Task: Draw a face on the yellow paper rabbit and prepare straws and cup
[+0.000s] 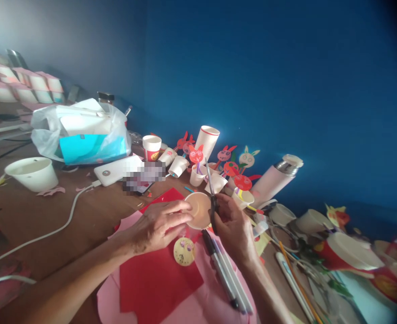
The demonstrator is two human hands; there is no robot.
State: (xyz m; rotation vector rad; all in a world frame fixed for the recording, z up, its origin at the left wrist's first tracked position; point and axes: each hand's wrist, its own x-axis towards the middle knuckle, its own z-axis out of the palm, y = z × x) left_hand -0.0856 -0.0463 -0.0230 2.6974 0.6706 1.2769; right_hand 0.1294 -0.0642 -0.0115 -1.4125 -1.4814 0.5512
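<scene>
A pale paper cup (198,210), its round opening facing me, is between my two hands. My left hand (162,225) has its fingers wrapped at the cup's left side. In my right hand (230,218) are dark-handled scissors (211,182), blades pointing up, beside the cup's right rim. Below the cup, a round yellow paper face (184,251) lies on red paper (158,283), which rests on pink paper (109,279). Several markers (223,272) lie under my right wrist.
Small cups with red paper rabbit faces (224,154) stand behind my hands. A pink thermos (274,180) leans at the right. At the left are a stuffed plastic bag (80,130), a white power bank (115,170) with its cable, and a white tub (33,173).
</scene>
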